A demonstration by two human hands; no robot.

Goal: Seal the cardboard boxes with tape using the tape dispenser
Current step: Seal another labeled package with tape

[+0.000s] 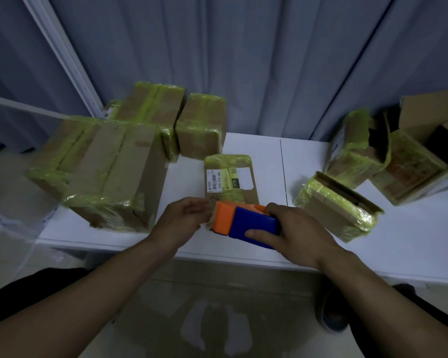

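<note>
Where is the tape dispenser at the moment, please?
In the head view it is low at centre: the tape dispenser is gripped by the right hand over the near end of the labelled box, left hand beside it.

Your bare forearms reach in from the lower corners and converge at the centre, both wrists roughly straight. Your right hand point(292, 228) grips a blue-and-orange plastic tape dispenser point(243, 223) from the side, thumb point(256, 233) pressed along its near blue face and fingers point(274, 209) curled over the top. Your left hand point(184, 220) sits palm inward just beside the dispenser's orange end, fingers loosely curved; whether they touch it cannot be told.
</note>
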